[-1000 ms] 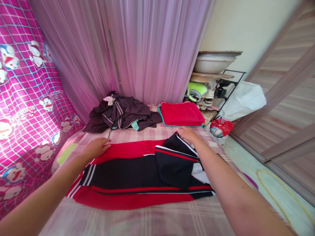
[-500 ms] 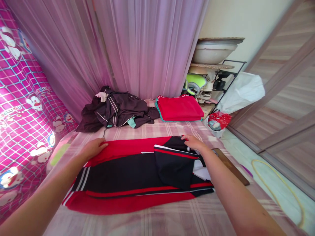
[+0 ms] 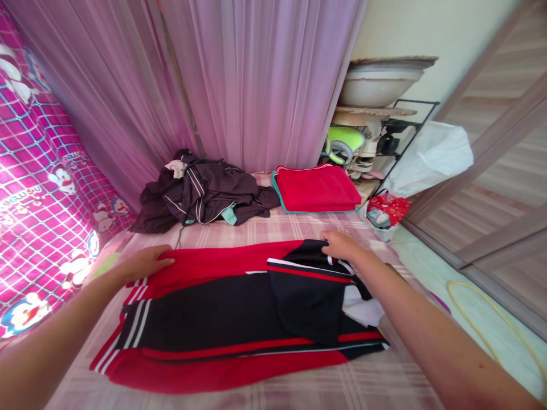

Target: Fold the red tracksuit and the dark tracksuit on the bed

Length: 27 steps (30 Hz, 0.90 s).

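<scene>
A black and red jacket with white stripes lies flat on the plaid bedsheet, its red sleeves along the far and near sides. My left hand rests at the far left on the red sleeve near the striped cuff, its fingers apart. On the far right, my right hand has its fingers closed on the black shoulder of the jacket. Beside my right forearm, a white patch of lining shows at the jacket's collar end.
Behind the jacket are a heap of dark clothes and a folded red stack. A rack with shoes and bowls stands at the back right, near a white bag. Pink patterned cloth hangs at left.
My left hand has moved left along the far sleeve, and the striped cuff there now shows. The camera view has shifted slightly. My right hand stays at the shoulder.
</scene>
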Available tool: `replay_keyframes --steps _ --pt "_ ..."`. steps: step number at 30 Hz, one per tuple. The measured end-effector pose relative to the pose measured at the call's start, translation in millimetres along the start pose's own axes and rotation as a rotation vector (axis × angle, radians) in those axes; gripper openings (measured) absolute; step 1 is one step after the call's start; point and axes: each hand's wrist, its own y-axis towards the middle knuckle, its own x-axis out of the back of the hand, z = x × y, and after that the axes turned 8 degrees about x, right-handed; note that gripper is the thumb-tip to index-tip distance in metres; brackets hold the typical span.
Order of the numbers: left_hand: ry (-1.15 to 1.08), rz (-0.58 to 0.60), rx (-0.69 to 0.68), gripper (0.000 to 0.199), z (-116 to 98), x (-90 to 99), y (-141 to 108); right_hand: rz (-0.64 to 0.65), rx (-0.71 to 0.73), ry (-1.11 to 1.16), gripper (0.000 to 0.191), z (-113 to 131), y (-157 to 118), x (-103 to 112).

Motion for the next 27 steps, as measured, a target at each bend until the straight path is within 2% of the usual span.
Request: replay_keyframes --steps 3,6,9,11,13,16,18,21,23,25,27 --pt "0.026 -0.031 0.092 0.05 -6.4 21.2 12.7 -0.142 -0.068 -0.024 0.024 -3.8 8.4 10.5" --pt "0.049 -0.132 0.155 0.047 -22.3 35.3 32.2 -0.26 -0.15 -0.004 0.032 -3.5 28.7 19.7" --pt "0.116 -0.241 0.161 0.044 -43.7 27.5 46.7 -0.302 -0.141 0.033 0.046 5.7 45.6 18.5" --pt "0.147 -0.303 0.099 0.049 -56.8 11.8 50.0 -0.356 -0.048 0.073 0.049 15.5 47.5 14.0" --pt "0.141 -0.309 -0.019 0.049 -65.0 -6.1 48.7 -0.394 0.064 0.158 0.038 26.2 40.5 10.0" --pt "0.113 -0.241 -0.157 0.049 -66.0 -26.3 41.9 -0.301 0.2 0.271 0.033 41.3 17.2 7.3" --pt "0.099 -0.208 -0.179 0.048 -63.7 -33.0 34.9 -0.224 0.299 0.235 0.025 50.8 -1.8 5.9" --pt "0.043 -0.243 -0.161 0.051 -73.2 -35.8 19.0 -0.203 0.423 0.174 0.014 65.1 -28.3 2.6" --pt "-0.038 -0.298 -0.217 0.061 -95.5 -35.8 4.5 -0.209 0.485 0.219 0.017 75.2 -42.3 1.8" --pt "-0.131 -0.33 -0.371 0.074 -128.8 -35.9 -10.4 -0.204 0.542 0.296 0.016 85.9 -53.1 4.2" --pt "-0.191 -0.305 -0.553 0.089 -165.3 -35.7 -22.4 -0.175 0.583 0.403 0.016 97.1 -60.9 9.2"
